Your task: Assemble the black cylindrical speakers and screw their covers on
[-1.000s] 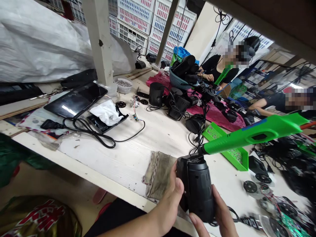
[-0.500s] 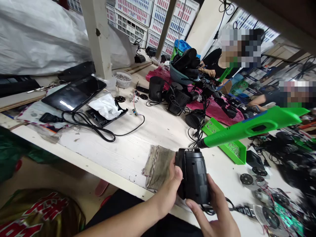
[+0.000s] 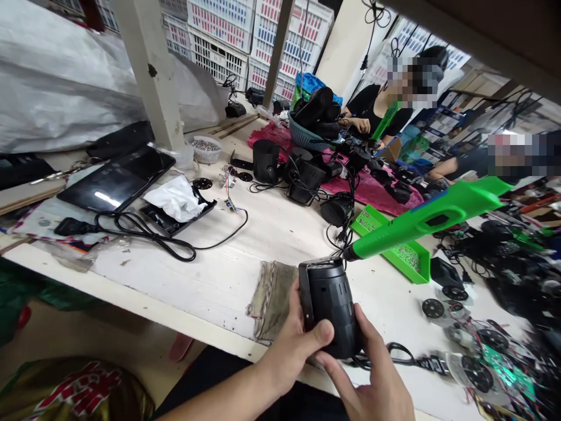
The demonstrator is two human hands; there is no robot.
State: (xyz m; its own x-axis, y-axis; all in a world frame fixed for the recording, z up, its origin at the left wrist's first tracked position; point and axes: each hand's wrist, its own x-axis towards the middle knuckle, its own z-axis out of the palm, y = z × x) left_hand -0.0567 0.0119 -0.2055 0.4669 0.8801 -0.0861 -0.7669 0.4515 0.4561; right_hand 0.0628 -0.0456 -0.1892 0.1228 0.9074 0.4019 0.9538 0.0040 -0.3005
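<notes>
While both hands close on it together, the black cylindrical plastic housing [image 3: 328, 310] sits in the air over the front edge of the white-painted workbench [image 3: 175, 280]. The left hand [image 3: 289, 345] cups one side, its thumb laid across the ribbed shell, and the right hand [image 3: 363, 386] braces the opposite side from below. Holding it from both sides like this leaves the top end turned up, steady and open to view, which looks like a sound grip for close work. The narrow tip of a green plastic tool [image 3: 421, 219] reaches the housing's upper rim, though whatever holds that tool is out of view. Just left of the hands lies a worn cloth pad [image 3: 272, 301], and to the right runs a black power cord [image 3: 394, 355]. Beyond stands a green tray of small parts [image 3: 385, 237], then a cluster of black housings [image 3: 302, 181] on a magenta cloth [image 3: 372, 193]. Farther on, a co-worker's hand [image 3: 362, 124] works beside a blue-green plastic basket [image 3: 307, 137].
</notes>
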